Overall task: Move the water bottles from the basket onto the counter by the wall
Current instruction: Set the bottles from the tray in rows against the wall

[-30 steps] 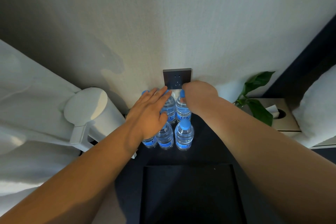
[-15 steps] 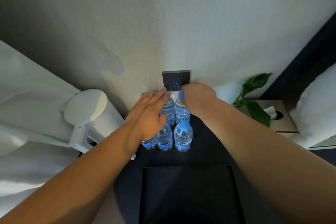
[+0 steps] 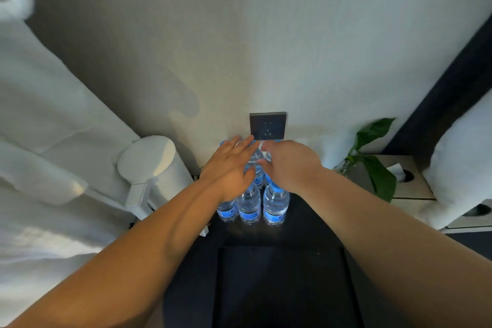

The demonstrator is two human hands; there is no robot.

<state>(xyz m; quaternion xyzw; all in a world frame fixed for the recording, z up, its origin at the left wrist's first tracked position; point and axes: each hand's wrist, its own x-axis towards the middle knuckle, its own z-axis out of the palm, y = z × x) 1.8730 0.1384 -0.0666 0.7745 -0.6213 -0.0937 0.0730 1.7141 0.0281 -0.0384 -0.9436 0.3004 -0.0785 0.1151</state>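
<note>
Several clear water bottles with blue caps and labels stand in a tight cluster on the dark counter (image 3: 306, 226) against the wall; the front row (image 3: 275, 205) is in plain sight. My left hand (image 3: 229, 168) lies flat with straight fingers over the tops of the left and middle bottles. My right hand (image 3: 291, 165) reaches over the back right bottle (image 3: 267, 156), with thumb and forefinger around its top. The hands hide most of the back row. The black basket (image 3: 279, 249) sits in front of the bottles, its inside dark.
A dark wall socket (image 3: 268, 125) sits just above the bottles. A white kettle (image 3: 149, 168) stands at the left of them. To the right are a leafy plant (image 3: 378, 170) and a tissue box (image 3: 410, 181). White fabric flanks both sides.
Both hands stay on the bottle cluster. My right hand's fingers have stretched a little leftward, closer to my left hand. The bottles have not moved.
</note>
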